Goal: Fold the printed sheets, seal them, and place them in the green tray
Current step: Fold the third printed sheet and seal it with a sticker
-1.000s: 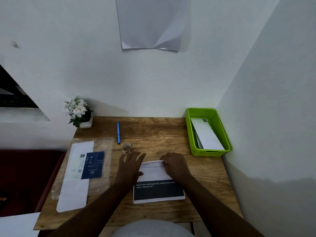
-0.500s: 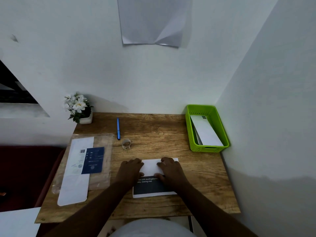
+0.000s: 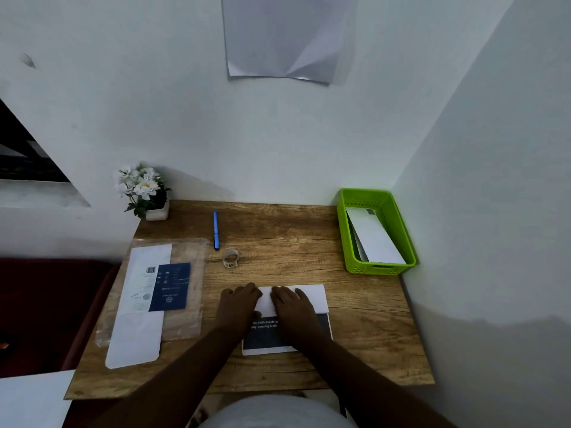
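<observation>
A printed sheet (image 3: 315, 299) lies near the front middle of the wooden desk (image 3: 309, 242), its top part folded down white over the dark printed lower part. My left hand (image 3: 239, 302) and my right hand (image 3: 292, 305) lie side by side, fingers flat, pressing on the folded flap. The green tray (image 3: 346, 239) stands at the back right corner and holds folded white sheets (image 3: 375, 239). A small roll of clear tape (image 3: 230, 258) sits behind my hands.
A blue pen (image 3: 216, 230) lies behind the tape. At the left a clear plastic sleeve (image 3: 191, 254) carries a long white sheet (image 3: 145, 304) and a dark blue card (image 3: 171, 287). A potted white flower (image 3: 145, 193) stands at the back left corner. Walls close the back and right.
The sheet's top edge has been folded down over the printed part. Both hands moved from the far edge toward the middle and now press on the flap.
</observation>
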